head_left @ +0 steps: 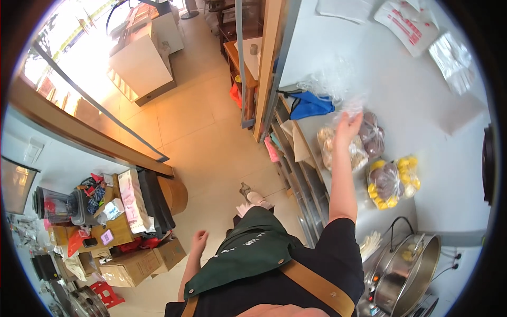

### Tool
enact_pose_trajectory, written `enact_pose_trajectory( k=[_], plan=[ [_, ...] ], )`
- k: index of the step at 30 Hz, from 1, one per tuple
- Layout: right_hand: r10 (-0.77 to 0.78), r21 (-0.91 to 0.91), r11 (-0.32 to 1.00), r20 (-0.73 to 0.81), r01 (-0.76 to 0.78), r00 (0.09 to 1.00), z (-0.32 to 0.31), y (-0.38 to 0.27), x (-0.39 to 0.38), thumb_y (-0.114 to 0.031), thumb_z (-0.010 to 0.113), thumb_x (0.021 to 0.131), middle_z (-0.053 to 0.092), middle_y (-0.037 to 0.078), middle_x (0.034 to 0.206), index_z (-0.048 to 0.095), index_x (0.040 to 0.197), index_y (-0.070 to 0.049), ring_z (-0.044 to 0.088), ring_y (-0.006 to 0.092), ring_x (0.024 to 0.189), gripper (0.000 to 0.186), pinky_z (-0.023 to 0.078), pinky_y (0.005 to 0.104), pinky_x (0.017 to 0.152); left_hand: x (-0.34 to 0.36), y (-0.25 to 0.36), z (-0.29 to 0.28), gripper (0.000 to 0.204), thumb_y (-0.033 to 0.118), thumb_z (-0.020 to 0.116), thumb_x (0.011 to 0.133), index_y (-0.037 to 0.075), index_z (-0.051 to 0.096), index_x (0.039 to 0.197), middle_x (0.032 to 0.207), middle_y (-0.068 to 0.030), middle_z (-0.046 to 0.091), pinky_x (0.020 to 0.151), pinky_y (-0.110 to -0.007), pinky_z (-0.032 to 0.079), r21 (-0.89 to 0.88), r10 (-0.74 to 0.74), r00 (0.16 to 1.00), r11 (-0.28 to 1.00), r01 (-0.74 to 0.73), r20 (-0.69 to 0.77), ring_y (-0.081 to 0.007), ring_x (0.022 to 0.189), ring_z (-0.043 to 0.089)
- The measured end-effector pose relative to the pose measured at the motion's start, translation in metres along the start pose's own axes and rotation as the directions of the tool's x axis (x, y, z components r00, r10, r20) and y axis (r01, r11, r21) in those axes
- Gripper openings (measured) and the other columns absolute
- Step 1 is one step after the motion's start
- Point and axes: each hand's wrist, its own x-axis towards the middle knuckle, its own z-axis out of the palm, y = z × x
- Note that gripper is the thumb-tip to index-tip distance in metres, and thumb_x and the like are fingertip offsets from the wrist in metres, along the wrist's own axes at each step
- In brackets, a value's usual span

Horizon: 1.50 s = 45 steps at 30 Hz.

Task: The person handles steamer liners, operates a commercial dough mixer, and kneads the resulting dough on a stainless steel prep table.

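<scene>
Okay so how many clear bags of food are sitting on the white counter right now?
3, possibly more hidden. One pale-filled bag lies under the right hand, a dark-filled bag sits just right of it, and a yellow-and-purple bag lies nearer the steel pot.

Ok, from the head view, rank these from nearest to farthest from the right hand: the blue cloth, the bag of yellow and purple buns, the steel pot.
1. Blue cloth: just left of and above the right hand, at the counter edge.
2. Bag of yellow and purple buns: on the counter, below and right of the hand.
3. Steel pot: farthest, at the counter's lower end.
</scene>
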Motion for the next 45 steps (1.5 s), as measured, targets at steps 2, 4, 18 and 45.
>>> enact_pose_trajectory(
  k=[2, 4, 18, 45],
  plan=[
    [-0.061, -0.242, 0.97, -0.107, 0.034, 0.992, 0.014, 0.049, 0.049, -0.008, 0.055, 0.078, 0.032, 0.026, 0.129, 0.025, 0.125, 0.012, 0.032, 0.032, 0.12, 0.059, 0.024, 0.0356, 0.101, 0.002, -0.037, -0.012, 0.03, 0.025, 0.057, 0.08, 0.001, 0.055, 0.098, 0.083, -0.0092, 0.059, 0.058, -0.029, 0.046, -0.14, -0.298, 0.948, 0.949, 0.282, -0.11, -0.0166, 0.069, 0.057],
    [-0.112, -0.529, 0.847, -0.073, 0.057, 0.991, 0.028, 0.106, 0.098, -0.017, 0.051, 0.083, 0.028, 0.027, 0.131, 0.025, 0.125, 0.012, 0.028, 0.0338, 0.123, 0.057, 0.021, 0.0379, 0.103, -0.014, -0.063, -0.022, 0.031, 0.026, 0.057, 0.079, 0.0, 0.054, 0.096, 0.074, -0.0087, 0.055, 0.044, -0.03, 0.043, -0.365, -0.594, 0.78, 0.783, 0.504, -0.197, -0.0184, 0.055, 0.055],
    [-0.04, -0.708, 0.157, 0.692, 0.688, 0.721, 0.208, 0.197, 0.078, -0.025, 0.046, 0.085, 0.057, 0.016, 0.101, 0.027, 0.13, -0.009, 0.055, 0.0269, 0.092, 0.052, 0.044, 0.0413, 0.075, -0.133, -0.021, 0.071, 0.036, 0.034, 0.059, 0.072, 0.003, 0.063, 0.09, 0.091, -0.0174, 0.061, 0.077, -0.036, 0.046, -0.422, -0.75, 0.578, 0.659, 0.622, -0.32, -0.0304, 0.088, 0.058],
    [0.036, 0.669, 0.74, -0.148, -0.073, -0.988, -0.072, -0.319, -0.857, -0.031, 0.067, 0.069, 0.05, 0.019, 0.115, 0.043, 0.117, 0.001, 0.047, 0.0293, 0.108, 0.063, 0.038, 0.0351, 0.09, -0.435, -0.361, 0.06, 0.03, 0.021, 0.057, 0.077, 0.0, 0.056, 0.099, 0.083, -0.008, 0.059, 0.052, -0.026, 0.045, -0.902, -0.997, 0.079, -0.046, -0.43, 0.014, -0.0147, 0.065, 0.056]
  ],
)
